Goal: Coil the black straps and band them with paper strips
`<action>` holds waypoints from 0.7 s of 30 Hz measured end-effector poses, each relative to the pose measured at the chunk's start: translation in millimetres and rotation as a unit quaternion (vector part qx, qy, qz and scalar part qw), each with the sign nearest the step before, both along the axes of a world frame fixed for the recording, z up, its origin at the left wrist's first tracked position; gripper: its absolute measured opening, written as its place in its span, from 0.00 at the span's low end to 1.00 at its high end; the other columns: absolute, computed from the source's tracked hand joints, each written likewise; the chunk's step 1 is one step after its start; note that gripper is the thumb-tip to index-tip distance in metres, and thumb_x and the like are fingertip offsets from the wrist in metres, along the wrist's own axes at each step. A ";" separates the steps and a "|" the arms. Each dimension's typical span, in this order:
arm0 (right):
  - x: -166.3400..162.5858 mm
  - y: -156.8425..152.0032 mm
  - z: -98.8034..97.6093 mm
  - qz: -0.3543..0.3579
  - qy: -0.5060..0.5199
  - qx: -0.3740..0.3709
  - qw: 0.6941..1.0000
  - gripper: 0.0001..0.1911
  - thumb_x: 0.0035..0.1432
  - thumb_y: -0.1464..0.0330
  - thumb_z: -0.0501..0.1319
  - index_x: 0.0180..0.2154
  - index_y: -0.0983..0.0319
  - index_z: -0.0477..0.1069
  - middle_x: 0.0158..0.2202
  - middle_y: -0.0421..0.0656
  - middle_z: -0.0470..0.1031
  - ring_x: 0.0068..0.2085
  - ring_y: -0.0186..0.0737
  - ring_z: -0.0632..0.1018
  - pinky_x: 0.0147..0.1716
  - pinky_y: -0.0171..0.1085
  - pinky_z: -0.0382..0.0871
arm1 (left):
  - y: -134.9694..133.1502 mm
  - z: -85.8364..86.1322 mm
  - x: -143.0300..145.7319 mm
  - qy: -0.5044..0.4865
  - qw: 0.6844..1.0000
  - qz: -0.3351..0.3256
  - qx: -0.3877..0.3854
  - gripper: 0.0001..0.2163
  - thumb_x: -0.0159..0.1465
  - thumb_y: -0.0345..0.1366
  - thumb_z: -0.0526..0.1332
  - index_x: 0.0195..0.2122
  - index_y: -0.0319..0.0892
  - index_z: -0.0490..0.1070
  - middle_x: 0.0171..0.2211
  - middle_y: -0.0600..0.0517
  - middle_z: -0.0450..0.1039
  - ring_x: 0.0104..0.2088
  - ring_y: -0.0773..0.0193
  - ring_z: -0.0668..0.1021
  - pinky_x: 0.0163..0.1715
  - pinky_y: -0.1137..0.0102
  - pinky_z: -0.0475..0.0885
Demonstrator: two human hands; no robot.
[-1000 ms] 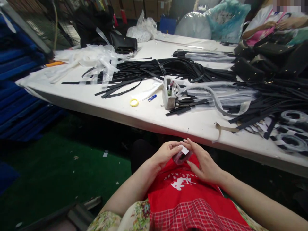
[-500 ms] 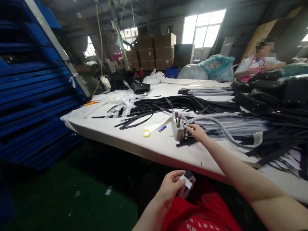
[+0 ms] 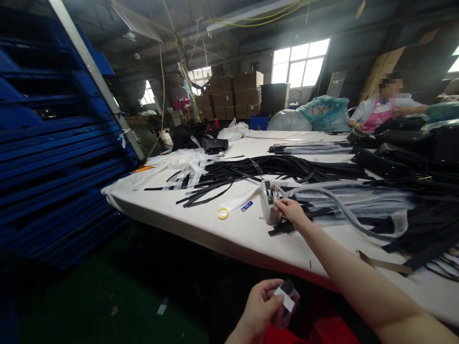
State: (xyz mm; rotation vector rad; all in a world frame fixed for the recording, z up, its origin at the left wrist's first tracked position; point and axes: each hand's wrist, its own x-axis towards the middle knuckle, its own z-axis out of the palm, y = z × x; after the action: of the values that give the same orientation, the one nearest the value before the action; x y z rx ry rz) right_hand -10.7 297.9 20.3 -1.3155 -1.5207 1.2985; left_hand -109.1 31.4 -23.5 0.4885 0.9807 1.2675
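My left hand (image 3: 263, 303) is below the table's front edge, closed around a small bundle (image 3: 283, 315) in clear, pinkish plastic. A white card (image 3: 285, 299) and a dark piece show at its top, under my thumb. My right hand (image 3: 291, 210) reaches over the table, its thumb and fingers pinched together at the right side of a small whitish open container (image 3: 271, 215). Small dark and light items sit inside that container. Whatever is between those fingertips is too small to tell. Left of the container lie a blue marker-like stick (image 3: 247, 206) and a yellow tape ring (image 3: 223, 213).
Long black strips (image 3: 287, 167) spread over the white-covered table (image 3: 201, 229), with crumpled clear plastic (image 3: 182, 165) at left. A pale curved tube (image 3: 337, 203) lies right of the container. Blue pallets (image 3: 64, 186) are stacked at left. A person in a pink apron (image 3: 380, 114) sits at far right.
The view has tilted up, so the table sits lower. My right hand has shifted slightly left, onto the container's edge. My left hand still holds the bundle.
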 end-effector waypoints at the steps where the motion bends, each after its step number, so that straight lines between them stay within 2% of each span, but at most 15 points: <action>1: 1.3 -6.7 -3.3 0.000 0.000 -0.006 1.000 0.17 0.48 0.54 0.64 0.27 0.63 0.70 0.21 0.42 0.73 0.19 0.31 0.68 0.16 0.31 0.58 | 1.3 0.7 0.4 0.004 1.000 -0.002 0.002 0.28 0.44 0.46 0.76 0.42 0.33 0.76 0.35 0.37 0.81 0.34 0.54 0.82 0.37 0.66 0.73; 5: 8.5 -27.8 -8.6 -0.006 -0.019 -0.027 0.999 0.16 0.45 0.57 0.67 0.21 0.63 0.68 0.15 0.40 0.69 0.15 0.30 0.66 0.14 0.30 0.57 | 8.3 9.3 1.9 0.022 1.000 0.012 0.018 0.28 0.44 0.46 0.76 0.42 0.32 0.76 0.36 0.36 0.81 0.34 0.55 0.82 0.38 0.66 0.74; 9: 28.0 -62.0 9.6 0.022 -0.020 -0.034 0.999 0.18 0.46 0.55 0.67 0.24 0.63 0.71 0.17 0.39 0.71 0.17 0.30 0.68 0.16 0.30 0.60 | 12.4 21.0 1.9 0.071 0.996 0.047 0.019 0.28 0.47 0.46 0.75 0.45 0.33 0.75 0.36 0.37 0.81 0.33 0.56 0.82 0.32 0.69 0.74; 11: 39.7 -90.5 22.9 0.077 -0.004 -0.033 0.996 0.19 0.49 0.53 0.67 0.29 0.63 0.73 0.20 0.39 0.72 0.19 0.30 0.69 0.19 0.30 0.63 | 13.6 23.6 0.4 0.111 0.991 0.065 0.029 0.26 0.50 0.43 0.73 0.48 0.34 0.74 0.39 0.39 0.80 0.35 0.57 0.82 0.32 0.70 0.75; 15: 56.4 -151.8 40.5 0.212 0.019 -0.078 0.974 0.21 0.54 0.51 0.64 0.29 0.64 0.73 0.17 0.37 0.69 0.17 0.28 0.66 0.17 0.29 0.59 | 16.2 24.5 -2.6 0.176 0.977 0.097 0.069 0.21 0.56 0.37 0.68 0.49 0.37 0.73 0.45 0.41 0.79 0.44 0.56 0.80 0.44 0.68 0.75; 18: 60.4 -180.3 36.2 0.244 0.019 -0.120 0.962 0.23 0.53 0.49 0.64 0.26 0.64 0.71 0.15 0.35 0.66 0.15 0.27 0.64 0.15 0.29 0.55 | 17.2 28.2 -2.5 0.219 0.966 0.097 0.093 0.19 0.57 0.35 0.66 0.50 0.36 0.73 0.47 0.41 0.78 0.45 0.56 0.80 0.48 0.66 0.74; 21: 60.0 -187.1 24.7 0.245 0.011 -0.128 0.961 0.25 0.52 0.47 0.63 0.25 0.64 0.70 0.14 0.35 0.64 0.14 0.27 0.62 0.14 0.29 0.52 | 15.9 34.2 -1.5 0.232 0.963 0.088 0.101 0.20 0.58 0.35 0.65 0.51 0.35 0.72 0.47 0.40 0.78 0.46 0.55 0.80 0.47 0.65 0.75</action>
State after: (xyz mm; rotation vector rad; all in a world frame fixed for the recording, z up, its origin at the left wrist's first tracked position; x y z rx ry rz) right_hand 49.2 110.8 45.0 -1.1027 -1.7764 1.8672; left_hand -110.6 47.3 10.8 0.9033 1.3136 1.4544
